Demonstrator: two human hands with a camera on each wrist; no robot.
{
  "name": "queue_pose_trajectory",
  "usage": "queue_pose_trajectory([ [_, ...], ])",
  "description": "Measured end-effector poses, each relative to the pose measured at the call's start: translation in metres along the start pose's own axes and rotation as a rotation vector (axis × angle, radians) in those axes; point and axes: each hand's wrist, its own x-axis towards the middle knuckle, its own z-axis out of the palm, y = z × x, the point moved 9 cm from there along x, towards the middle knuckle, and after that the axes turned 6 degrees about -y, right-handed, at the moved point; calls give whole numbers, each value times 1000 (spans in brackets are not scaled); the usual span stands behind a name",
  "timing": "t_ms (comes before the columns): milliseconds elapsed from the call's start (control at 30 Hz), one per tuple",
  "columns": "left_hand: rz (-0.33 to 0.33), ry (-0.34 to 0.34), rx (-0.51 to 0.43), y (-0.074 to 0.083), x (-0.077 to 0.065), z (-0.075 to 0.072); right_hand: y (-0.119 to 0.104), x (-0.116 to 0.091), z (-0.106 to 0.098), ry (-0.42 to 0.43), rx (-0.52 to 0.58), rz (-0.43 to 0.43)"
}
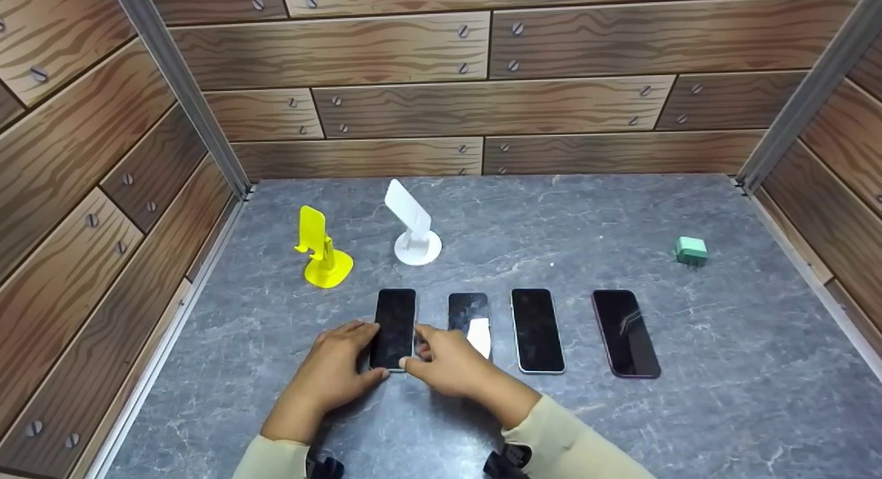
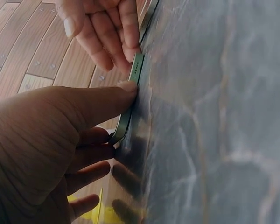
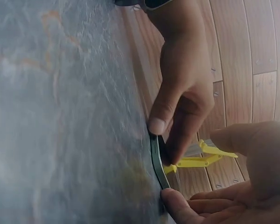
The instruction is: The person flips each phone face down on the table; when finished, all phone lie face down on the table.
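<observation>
A dark-screened smartphone (image 1: 395,329) with a green edge (image 2: 136,68) lies face up on the grey marbled table, between both hands. My left hand (image 1: 336,369) holds its lower left corner, the thumb (image 2: 128,86) against the bottom edge and the fingers along the left side. My right hand (image 1: 451,362) is on the opposite side. One fingertip (image 3: 173,198) touches the phone's edge there, while the right thumb (image 3: 228,137) is raised above the screen, apart from it. The right hand partly covers a smaller phone (image 1: 468,310) beside it.
Two more phones, one silver-edged (image 1: 537,331) and one with a reddish edge (image 1: 626,334), lie in the row to the right. Behind stand a yellow phone stand (image 1: 328,267) and a white phone stand (image 1: 417,247). A mint-green block (image 1: 691,249) sits far right. Wood-patterned walls (image 1: 386,48) enclose the table.
</observation>
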Motion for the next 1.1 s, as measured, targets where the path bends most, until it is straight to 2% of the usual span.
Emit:
queue_pose_trajectory([
  [300, 4, 2, 0, 2, 2, -3, -7, 0, 2, 55, 101, 22],
  [600, 8, 4, -13, 1, 3, -4, 0, 1, -1, 94, 394, 77],
  [800, 2, 0, -17, -1, 1, -3, 3, 2, 0, 112, 499, 98],
  [933, -2, 10, -27, -3, -1, -2, 3, 5, 0, 112, 601, 82],
  [1000, -4, 17, -48, -4, -2, -2, 2, 7, 0, 111, 605, 77],
  [1100, -1, 26, -77, -6, -4, -1, 1, 9, -1, 118, 440, 72],
])
